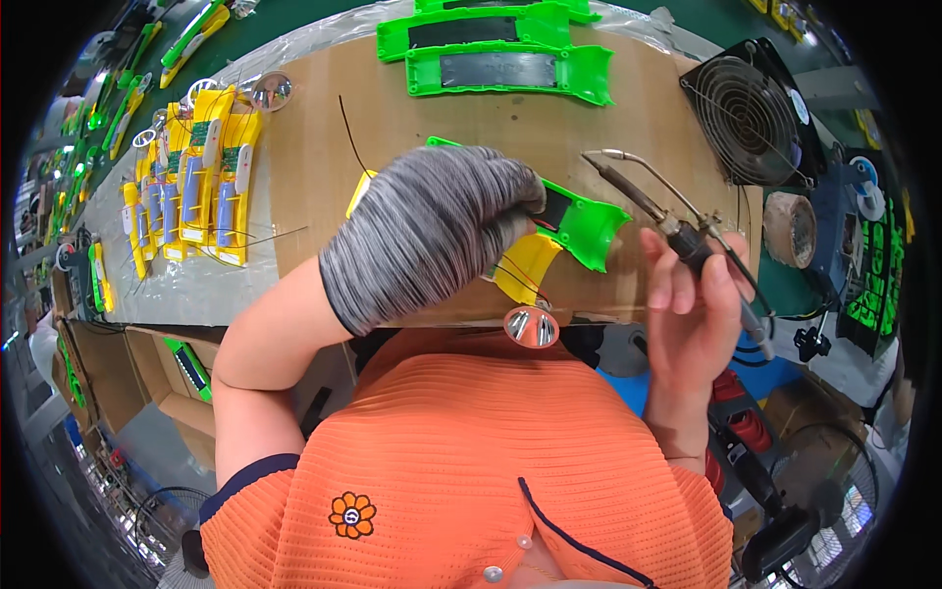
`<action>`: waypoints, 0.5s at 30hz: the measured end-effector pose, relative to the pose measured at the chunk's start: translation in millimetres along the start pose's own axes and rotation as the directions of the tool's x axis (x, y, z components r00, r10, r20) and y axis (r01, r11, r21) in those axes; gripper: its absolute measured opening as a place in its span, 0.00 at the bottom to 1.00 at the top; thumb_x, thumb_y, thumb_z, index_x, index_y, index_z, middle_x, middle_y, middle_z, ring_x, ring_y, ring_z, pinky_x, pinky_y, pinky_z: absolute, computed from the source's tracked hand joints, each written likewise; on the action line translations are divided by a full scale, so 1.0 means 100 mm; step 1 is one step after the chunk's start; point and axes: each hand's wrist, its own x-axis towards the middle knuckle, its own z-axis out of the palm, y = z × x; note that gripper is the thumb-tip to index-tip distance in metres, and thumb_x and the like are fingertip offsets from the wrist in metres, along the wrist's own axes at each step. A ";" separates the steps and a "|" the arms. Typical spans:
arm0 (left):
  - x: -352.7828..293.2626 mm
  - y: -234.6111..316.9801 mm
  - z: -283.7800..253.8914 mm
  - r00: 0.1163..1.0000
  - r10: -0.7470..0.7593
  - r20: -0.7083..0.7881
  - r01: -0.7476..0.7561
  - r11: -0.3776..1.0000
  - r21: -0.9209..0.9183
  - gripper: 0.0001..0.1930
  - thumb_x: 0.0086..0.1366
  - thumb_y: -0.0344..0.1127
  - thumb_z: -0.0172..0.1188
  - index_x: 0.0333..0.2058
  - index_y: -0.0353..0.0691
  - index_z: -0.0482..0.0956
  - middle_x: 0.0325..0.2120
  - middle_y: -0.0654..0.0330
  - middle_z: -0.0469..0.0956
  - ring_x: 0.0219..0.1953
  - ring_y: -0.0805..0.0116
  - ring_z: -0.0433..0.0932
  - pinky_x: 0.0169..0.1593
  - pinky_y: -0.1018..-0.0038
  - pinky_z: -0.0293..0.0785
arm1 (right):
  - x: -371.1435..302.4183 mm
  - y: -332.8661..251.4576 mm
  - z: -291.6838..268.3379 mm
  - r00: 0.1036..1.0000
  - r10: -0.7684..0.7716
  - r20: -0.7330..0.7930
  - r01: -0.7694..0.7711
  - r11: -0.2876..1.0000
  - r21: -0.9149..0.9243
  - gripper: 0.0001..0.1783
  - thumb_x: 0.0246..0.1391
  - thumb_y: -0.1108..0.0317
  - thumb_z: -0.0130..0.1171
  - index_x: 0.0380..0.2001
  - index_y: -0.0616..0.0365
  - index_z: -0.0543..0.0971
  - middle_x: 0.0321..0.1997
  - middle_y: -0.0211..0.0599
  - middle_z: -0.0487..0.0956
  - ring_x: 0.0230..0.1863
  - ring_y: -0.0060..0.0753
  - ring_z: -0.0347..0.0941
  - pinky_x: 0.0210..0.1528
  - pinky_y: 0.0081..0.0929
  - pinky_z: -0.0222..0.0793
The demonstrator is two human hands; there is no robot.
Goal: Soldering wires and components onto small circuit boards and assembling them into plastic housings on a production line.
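Note:
My left hand (427, 221), in a grey striped glove, is over the middle of the board with its fingers curled closed. What they pinch is hidden. Right by its fingertips lies a green plastic shell (597, 228) with a black panel. Under the palm a yellow shell (530, 267) shows in part, with thin wires leading to a round shiny reflector (531, 328) at the board's near edge. My bare right hand (692, 304) is wrapped round a soldering iron (636, 193) with a curved metal tube alongside; its tip points up and left, apart from the shells.
Several yellow shells (228, 187) with blue cells and wires stand at the left. Green shells (500, 71) are lined up at the far edge. A black fan (751, 113) and a tape roll (788, 229) are at the right. A cardboard box (147, 363) sits below left.

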 end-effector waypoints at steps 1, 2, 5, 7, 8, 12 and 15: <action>0.03 -0.01 0.00 0.999 -0.041 0.033 0.042 0.999 -0.022 0.06 0.59 0.31 0.64 0.36 0.38 0.82 0.28 0.53 0.80 0.31 0.52 0.80 0.37 0.64 0.77 | 0.03 -0.10 -0.07 0.998 -0.030 0.057 0.035 0.997 -0.076 0.10 0.61 0.67 0.53 0.37 0.60 0.65 0.20 0.34 0.69 0.19 0.28 0.68 0.45 0.38 0.76; 0.06 -0.01 -0.01 0.993 -0.096 0.072 0.098 0.995 -0.023 0.05 0.59 0.31 0.65 0.34 0.38 0.82 0.26 0.53 0.80 0.30 0.53 0.80 0.36 0.66 0.77 | 0.05 -0.18 -0.14 0.996 -0.032 0.088 0.041 0.994 -0.099 0.10 0.59 0.71 0.55 0.37 0.62 0.65 0.22 0.36 0.72 0.19 0.25 0.67 0.29 0.29 0.74; 0.11 0.03 0.00 0.990 -0.111 0.087 0.110 0.994 0.011 0.05 0.57 0.30 0.65 0.32 0.37 0.83 0.26 0.52 0.80 0.29 0.53 0.81 0.36 0.67 0.78 | 0.09 -0.32 -0.26 0.989 0.028 0.145 0.010 0.968 -0.252 0.10 0.57 0.76 0.56 0.37 0.62 0.65 0.25 0.40 0.74 0.18 0.24 0.67 0.24 0.25 0.70; 0.13 0.10 0.03 0.986 -0.133 0.100 0.118 0.982 0.146 0.06 0.56 0.31 0.64 0.32 0.37 0.83 0.26 0.52 0.80 0.30 0.52 0.80 0.36 0.65 0.77 | 0.14 -0.35 -0.29 0.982 0.039 0.186 0.008 0.970 -0.243 0.11 0.54 0.79 0.57 0.37 0.63 0.66 0.26 0.41 0.75 0.19 0.23 0.68 0.25 0.24 0.70; 0.14 0.13 0.04 0.981 -0.159 0.107 0.144 0.980 0.136 0.06 0.56 0.31 0.64 0.32 0.37 0.83 0.26 0.52 0.80 0.30 0.52 0.80 0.36 0.65 0.77 | 0.15 -0.36 -0.30 0.978 0.080 0.194 -0.021 0.957 -0.289 0.11 0.54 0.80 0.58 0.36 0.63 0.67 0.26 0.40 0.76 0.20 0.22 0.69 0.24 0.23 0.69; 0.17 0.23 0.08 0.974 -0.194 0.119 0.152 0.944 0.293 0.07 0.58 0.34 0.63 0.32 0.38 0.84 0.25 0.52 0.78 0.30 0.51 0.78 0.36 0.61 0.75 | 0.23 -0.38 -0.30 0.957 0.170 0.234 -0.067 0.917 -0.393 0.10 0.52 0.80 0.60 0.33 0.63 0.69 0.24 0.35 0.77 0.21 0.19 0.72 0.23 0.17 0.65; 0.19 0.26 0.09 0.959 -0.238 0.154 0.172 0.920 0.351 0.06 0.57 0.33 0.63 0.32 0.39 0.84 0.25 0.52 0.78 0.30 0.51 0.78 0.37 0.62 0.75 | 0.29 -0.39 -0.28 0.938 0.216 0.271 -0.073 0.888 -0.455 0.09 0.53 0.79 0.62 0.32 0.62 0.70 0.22 0.32 0.77 0.21 0.16 0.72 0.22 0.15 0.64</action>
